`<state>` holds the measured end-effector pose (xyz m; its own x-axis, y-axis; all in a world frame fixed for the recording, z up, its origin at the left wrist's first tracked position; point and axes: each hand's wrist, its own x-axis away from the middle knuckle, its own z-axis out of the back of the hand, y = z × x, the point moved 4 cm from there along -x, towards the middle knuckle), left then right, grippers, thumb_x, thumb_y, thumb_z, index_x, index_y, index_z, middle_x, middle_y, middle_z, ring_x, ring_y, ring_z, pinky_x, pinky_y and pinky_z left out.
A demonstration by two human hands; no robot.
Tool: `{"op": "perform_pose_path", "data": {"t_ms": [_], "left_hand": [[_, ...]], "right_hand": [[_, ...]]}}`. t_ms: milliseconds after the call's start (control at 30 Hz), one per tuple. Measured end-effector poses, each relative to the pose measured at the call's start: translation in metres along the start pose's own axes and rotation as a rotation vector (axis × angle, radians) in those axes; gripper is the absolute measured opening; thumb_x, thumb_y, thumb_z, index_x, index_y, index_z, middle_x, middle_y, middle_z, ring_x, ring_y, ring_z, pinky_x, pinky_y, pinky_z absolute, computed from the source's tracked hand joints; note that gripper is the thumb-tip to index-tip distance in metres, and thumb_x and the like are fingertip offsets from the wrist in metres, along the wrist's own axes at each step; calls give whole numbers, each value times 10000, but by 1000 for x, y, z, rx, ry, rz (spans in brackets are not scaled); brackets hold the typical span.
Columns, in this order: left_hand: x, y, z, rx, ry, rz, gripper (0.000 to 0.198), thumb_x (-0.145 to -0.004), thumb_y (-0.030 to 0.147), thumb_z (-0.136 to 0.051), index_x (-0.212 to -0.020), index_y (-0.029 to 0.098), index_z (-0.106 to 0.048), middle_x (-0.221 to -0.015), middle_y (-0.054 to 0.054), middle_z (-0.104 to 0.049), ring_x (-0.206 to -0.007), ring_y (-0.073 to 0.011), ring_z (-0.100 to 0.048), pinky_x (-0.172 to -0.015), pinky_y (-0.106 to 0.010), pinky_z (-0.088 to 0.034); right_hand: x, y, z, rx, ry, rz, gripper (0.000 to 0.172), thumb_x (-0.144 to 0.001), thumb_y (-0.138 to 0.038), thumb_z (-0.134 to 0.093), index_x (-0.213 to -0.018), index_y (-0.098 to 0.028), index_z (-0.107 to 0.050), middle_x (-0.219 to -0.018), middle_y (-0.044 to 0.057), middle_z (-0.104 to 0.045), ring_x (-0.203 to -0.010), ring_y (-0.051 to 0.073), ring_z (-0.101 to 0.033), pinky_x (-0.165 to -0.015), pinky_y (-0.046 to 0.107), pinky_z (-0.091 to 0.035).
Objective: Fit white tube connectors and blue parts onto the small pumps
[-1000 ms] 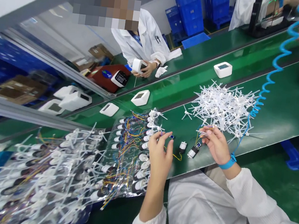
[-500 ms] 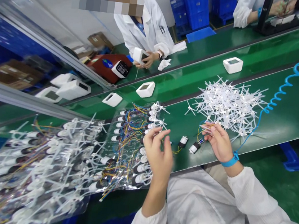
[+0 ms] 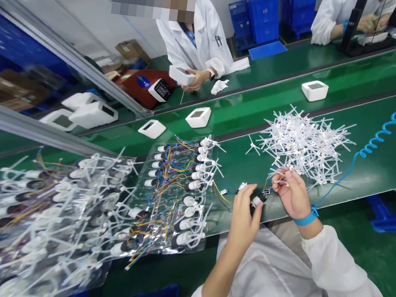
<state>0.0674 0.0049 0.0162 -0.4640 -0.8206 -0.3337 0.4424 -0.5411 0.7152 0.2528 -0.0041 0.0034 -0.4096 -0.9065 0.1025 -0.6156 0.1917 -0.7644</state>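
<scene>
My right hand [image 3: 294, 195] is closed, its fingertips pinching thin coloured wires [image 3: 267, 180] and what looks like a white plastic strip. The wires run down to a small blue-and-white part [image 3: 267, 191] beside a white-and-black cylindrical component [image 3: 257, 200] on the green bench. My left hand [image 3: 245, 217] is at that component, thumb and fingers apart on either side; whether they touch it cannot be made out. Another white component [image 3: 243, 186] is partly hidden behind my left fingers. Loose wires with a small white connector [image 3: 224, 191] lie left of it.
A heap of white plastic cross-shaped pieces [image 3: 303, 142] lies beyond my right hand. Rows of wired components [image 3: 193, 184] rest on clear plastic to the left, near a larger pile [image 3: 47, 226]. A coiled blue cord [image 3: 372, 141] reaches my wristband. Across the bench, a person holds a white device [image 3: 181, 75].
My left hand has moved right, from beside the rows to the white-and-black component. My right hand keeps its pinch on the wires. The co-worker opposite has tilted the white device.
</scene>
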Motion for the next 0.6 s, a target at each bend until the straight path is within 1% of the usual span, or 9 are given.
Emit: {"op": "perform_pose_path", "data": {"t_ms": [67, 167, 233, 333, 467, 600], "left_hand": [[-6, -4, -1, 13, -18, 4, 470, -1118, 297, -607, -1578, 238, -532, -1484, -186, -683, -1278, -296, -713, -1046, -458, -602], [-11, -6, -7, 65, -79, 9, 487, -1083, 283, -673, -1554, 235, -559, -1391, -163, -744, -1148, -272, -761, -1008, -428, -620], [-12, -6, -11, 71, -89, -5, 415, -1090, 277, -662, -1498, 227, -604, -1355, -155, -760, -1159, -275, -761, -1017, -430, -619], [-8, -7, -12, 37, -25, -48, 304, -1132, 273, -585, -1423, 221, -656, -1353, -154, -759, -1265, -289, -727, -1084, -456, -593], [-3, -12, -10, 16, 75, -62, 308, -1161, 285, -537, -1436, 221, -659, -1387, -163, -744, -1324, -287, -698, -1131, -468, -567], [-4, -14, -11, 37, 124, -58, 324, -1174, 274, -498, -1454, 229, -654, -1414, -157, -733, -1354, -281, -671, -1159, -465, -540]], "right_hand": [[0, -1, -1, 1, -4, 8, 419, -927, -665, -858, -1051, -273, -778, -883, 36, -736, -735, 201, -621, -653, 355, -532], [2, -3, -3, -8, -32, 11, 450, -912, -704, -859, -1042, -283, -768, -880, 37, -748, -733, 214, -645, -669, 376, -555], [5, -4, -4, -20, -68, 10, 470, -889, -720, -875, -1032, -285, -769, -863, 35, -751, -719, 219, -658, -671, 383, -560], [7, -5, -3, -26, -104, 11, 483, -880, -738, -879, -1020, -289, -768, -826, 25, -738, -697, 217, -661, -663, 382, -556], [6, -5, 0, -2, -91, 12, 514, -875, -782, -856, -992, -293, -752, -817, 25, -719, -713, 226, -652, -656, 384, -551], [2, -11, -3, -2, -65, 20, 486, -876, -749, -876, -991, -291, -763, -827, 25, -734, -716, 217, -654, -631, 357, -543]]}}
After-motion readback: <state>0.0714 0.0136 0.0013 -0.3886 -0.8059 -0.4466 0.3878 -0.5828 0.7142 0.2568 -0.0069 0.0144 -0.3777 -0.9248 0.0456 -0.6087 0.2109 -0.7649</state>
